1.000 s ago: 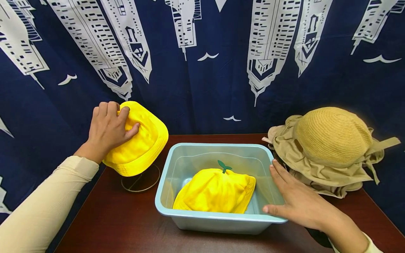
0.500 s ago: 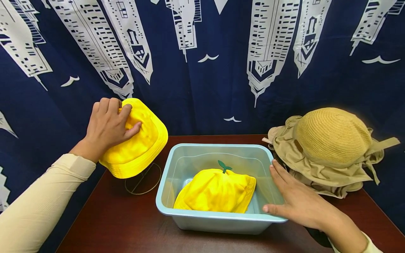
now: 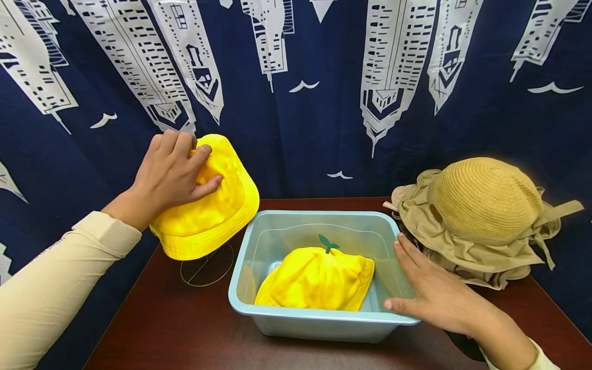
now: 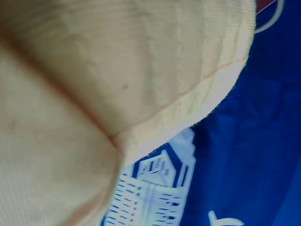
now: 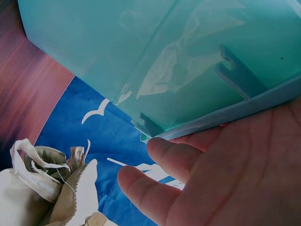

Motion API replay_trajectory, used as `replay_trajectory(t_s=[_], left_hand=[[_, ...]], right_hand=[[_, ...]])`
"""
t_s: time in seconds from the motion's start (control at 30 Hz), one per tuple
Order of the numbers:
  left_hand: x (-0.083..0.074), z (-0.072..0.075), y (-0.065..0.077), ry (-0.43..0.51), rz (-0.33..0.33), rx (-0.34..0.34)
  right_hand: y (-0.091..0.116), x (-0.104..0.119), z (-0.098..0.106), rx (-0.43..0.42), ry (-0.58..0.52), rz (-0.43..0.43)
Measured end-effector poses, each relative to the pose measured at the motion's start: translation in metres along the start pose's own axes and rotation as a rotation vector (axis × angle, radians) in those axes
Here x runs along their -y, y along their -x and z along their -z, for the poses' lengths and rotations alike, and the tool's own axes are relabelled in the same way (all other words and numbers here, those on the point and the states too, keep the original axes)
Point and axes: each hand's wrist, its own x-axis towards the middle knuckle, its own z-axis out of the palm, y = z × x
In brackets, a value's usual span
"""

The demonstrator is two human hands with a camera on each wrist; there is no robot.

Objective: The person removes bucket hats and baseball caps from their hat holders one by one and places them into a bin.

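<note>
My left hand (image 3: 173, 167) pinches a yellow bucket hat (image 3: 231, 205) by its crown, thumb on the near side. The hat is tilted, its brim overlapping the wire hat stand (image 3: 203, 285) at the left of the table. A second yellow hat (image 3: 314, 280) with a green sprout on top lies inside the light blue plastic bin (image 3: 324, 322). On the bin's right rim rests my right hand (image 3: 439, 293), fingers straight along the side and thumb at the front corner. The right wrist view shows those fingers (image 5: 150, 195) extended beside the bin's outer wall.
Several beige hats are stacked at the right, a straw-crowned sun hat (image 3: 487, 200) with a ribbon on top. A dark object (image 3: 464, 347) is partly hidden under my right wrist. A navy curtain (image 3: 300, 133) with white buildings hangs behind the brown table (image 3: 185, 329).
My left hand has moved the yellow bucket hat slightly up and to the right, toward the bin. The right hand and the bin stay in place.
</note>
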Motion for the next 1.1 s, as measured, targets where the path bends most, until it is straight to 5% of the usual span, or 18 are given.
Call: replay_trajectory(t_s=[0.53, 1.1], left_hand=[[-0.034, 0.011, -0.054, 0.108, -0.199, -0.035], [-0.076, 0.003, -0.087, 0.27, -0.342, -0.103]], right_hand=[[0.001, -0.001, -0.001, -0.002, -0.009, -0.001], [0.0, 0.0, -0.002, 0.005, -0.016, -0.009]])
